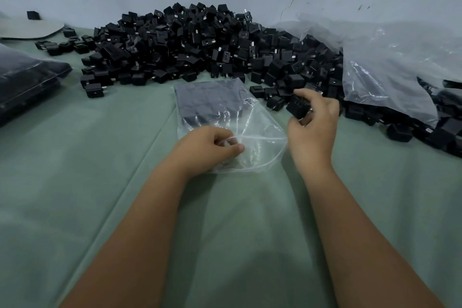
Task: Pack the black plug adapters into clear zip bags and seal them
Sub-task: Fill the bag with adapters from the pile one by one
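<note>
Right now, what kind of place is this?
Probably a small packing workshop. A huge pile of black plug adapters lies on a green cloth against a cracked wall, and filled bags sit nearby.

Both bare forearms reach forward from the lower edge of the view, angled slightly toward each other. The left hand (211,146) lies palm down with its back toward the camera, knuckles raised and fingers curled under, the thumb stretched along the near side so that thumb and fingertips pinch the lip of the clear zip bag (232,117). The right hand (312,120) is held a little farther forward and higher, wrist bent, its fingers curled round a black plug adapter (297,107) gripped between thumb and fingertips. The two hands are near each other but do not touch.
</note>
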Action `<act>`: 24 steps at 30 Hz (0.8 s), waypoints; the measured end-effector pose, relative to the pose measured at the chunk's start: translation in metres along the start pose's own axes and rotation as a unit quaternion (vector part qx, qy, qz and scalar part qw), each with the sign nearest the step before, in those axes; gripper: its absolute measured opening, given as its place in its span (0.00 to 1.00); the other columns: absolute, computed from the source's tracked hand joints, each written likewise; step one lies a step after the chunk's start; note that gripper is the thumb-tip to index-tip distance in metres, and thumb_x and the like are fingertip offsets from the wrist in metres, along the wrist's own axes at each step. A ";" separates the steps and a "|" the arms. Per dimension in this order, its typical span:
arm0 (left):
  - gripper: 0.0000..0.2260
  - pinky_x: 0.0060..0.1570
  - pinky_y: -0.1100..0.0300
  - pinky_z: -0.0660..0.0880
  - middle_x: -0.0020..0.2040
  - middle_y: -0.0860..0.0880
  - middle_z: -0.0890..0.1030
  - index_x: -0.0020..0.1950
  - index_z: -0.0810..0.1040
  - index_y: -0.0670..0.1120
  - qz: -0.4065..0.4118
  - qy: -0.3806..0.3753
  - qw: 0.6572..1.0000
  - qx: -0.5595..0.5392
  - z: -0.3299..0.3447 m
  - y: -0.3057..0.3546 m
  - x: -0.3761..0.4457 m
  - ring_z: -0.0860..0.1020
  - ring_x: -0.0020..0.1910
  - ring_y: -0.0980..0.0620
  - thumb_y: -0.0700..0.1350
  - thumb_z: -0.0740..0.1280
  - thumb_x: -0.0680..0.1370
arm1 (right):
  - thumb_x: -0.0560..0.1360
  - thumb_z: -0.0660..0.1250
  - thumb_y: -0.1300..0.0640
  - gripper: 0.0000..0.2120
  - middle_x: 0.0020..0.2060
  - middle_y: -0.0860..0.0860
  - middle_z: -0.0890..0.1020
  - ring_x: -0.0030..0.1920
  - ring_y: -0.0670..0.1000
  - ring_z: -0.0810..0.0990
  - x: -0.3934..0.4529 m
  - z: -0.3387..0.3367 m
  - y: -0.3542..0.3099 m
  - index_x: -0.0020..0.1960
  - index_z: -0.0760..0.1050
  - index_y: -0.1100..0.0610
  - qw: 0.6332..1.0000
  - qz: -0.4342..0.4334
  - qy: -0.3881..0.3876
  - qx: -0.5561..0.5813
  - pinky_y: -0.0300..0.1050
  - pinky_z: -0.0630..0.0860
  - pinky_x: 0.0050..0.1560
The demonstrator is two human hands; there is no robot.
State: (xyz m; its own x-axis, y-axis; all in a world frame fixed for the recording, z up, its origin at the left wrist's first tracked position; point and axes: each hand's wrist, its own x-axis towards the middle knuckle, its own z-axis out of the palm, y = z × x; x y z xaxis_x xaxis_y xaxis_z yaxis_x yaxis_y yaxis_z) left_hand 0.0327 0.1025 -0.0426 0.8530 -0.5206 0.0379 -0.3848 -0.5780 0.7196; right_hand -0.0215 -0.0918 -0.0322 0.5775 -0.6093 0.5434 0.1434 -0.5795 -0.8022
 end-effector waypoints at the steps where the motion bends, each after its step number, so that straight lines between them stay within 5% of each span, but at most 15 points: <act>1: 0.11 0.38 0.59 0.71 0.31 0.53 0.77 0.42 0.82 0.53 -0.002 -0.005 0.999 -0.036 -0.002 -0.001 -0.001 0.73 0.31 0.56 0.59 0.69 0.75 | 0.69 0.61 0.72 0.25 0.48 0.40 0.65 0.41 0.42 0.70 -0.002 0.000 -0.007 0.57 0.78 0.50 0.999 -0.034 0.014 0.007 0.26 0.68 0.44; 4: 0.10 0.33 0.65 0.72 0.32 0.52 0.81 0.41 0.85 0.55 -0.025 -0.011 0.994 -0.109 -0.006 0.000 -0.002 0.75 0.29 0.57 0.58 0.69 0.76 | 0.65 0.59 0.70 0.23 0.50 0.43 0.66 0.50 0.44 0.71 -0.010 0.001 -0.023 0.54 0.80 0.53 0.989 -0.138 0.059 0.012 0.28 0.68 0.52; 6: 0.10 0.32 0.66 0.70 0.33 0.53 0.83 0.40 0.85 0.55 -0.032 -0.003 0.995 -0.092 -0.004 0.002 -0.001 0.75 0.28 0.59 0.58 0.69 0.76 | 0.67 0.61 0.66 0.18 0.51 0.48 0.68 0.51 0.51 0.74 -0.021 0.006 -0.031 0.54 0.80 0.56 0.979 -0.199 0.034 0.007 0.39 0.74 0.53; 8: 0.11 0.35 0.62 0.71 0.33 0.50 0.83 0.41 0.85 0.49 -0.027 0.003 0.997 -0.072 -0.003 0.004 0.001 0.74 0.28 0.57 0.54 0.68 0.77 | 0.71 0.64 0.62 0.14 0.52 0.53 0.72 0.49 0.55 0.76 -0.036 0.015 -0.039 0.54 0.80 0.57 0.969 -0.243 -0.027 -0.022 0.48 0.78 0.46; 12: 0.08 0.38 0.50 0.74 0.36 0.38 0.80 0.44 0.82 0.37 -0.028 0.035 0.977 -0.207 -0.007 0.002 0.001 0.75 0.35 0.49 0.39 0.66 0.78 | 0.70 0.67 0.60 0.12 0.48 0.55 0.76 0.39 0.51 0.75 -0.053 0.027 -0.046 0.53 0.80 0.55 0.934 -0.323 -0.109 -0.105 0.43 0.74 0.30; 17: 0.11 0.30 0.68 0.69 0.29 0.53 0.76 0.35 0.82 0.49 0.012 0.158 0.952 -0.264 -0.012 0.010 -0.003 0.71 0.29 0.58 0.42 0.69 0.77 | 0.66 0.68 0.57 0.18 0.44 0.51 0.77 0.37 0.52 0.76 -0.052 0.022 -0.043 0.56 0.76 0.56 0.918 -0.301 -0.182 -0.182 0.43 0.73 0.28; 22: 0.10 0.35 0.63 0.71 0.31 0.49 0.79 0.35 0.82 0.50 0.107 0.189 0.957 -0.195 -0.010 0.018 -0.010 0.73 0.33 0.54 0.42 0.70 0.77 | 0.61 0.72 0.68 0.16 0.41 0.54 0.79 0.43 0.56 0.78 -0.050 0.025 -0.044 0.48 0.78 0.60 0.877 -0.315 -0.200 -0.302 0.46 0.73 0.40; 24: 0.08 0.36 0.65 0.72 0.32 0.52 0.80 0.37 0.83 0.48 0.124 0.168 0.952 -0.225 -0.013 0.020 -0.012 0.75 0.34 0.56 0.40 0.71 0.76 | 0.67 0.71 0.66 0.18 0.48 0.54 0.79 0.49 0.55 0.78 -0.051 0.026 -0.045 0.56 0.75 0.60 0.871 -0.289 -0.225 -0.327 0.45 0.72 0.43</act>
State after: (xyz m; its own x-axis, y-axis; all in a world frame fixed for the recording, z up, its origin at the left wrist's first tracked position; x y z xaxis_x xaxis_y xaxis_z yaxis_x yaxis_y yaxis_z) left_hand 0.0198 0.1054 -0.0198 0.8496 -0.3311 0.4106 -0.4633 -0.0962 0.8810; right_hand -0.0365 -0.0210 -0.0300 0.8377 0.0758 0.5408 0.1118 -0.9931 -0.0341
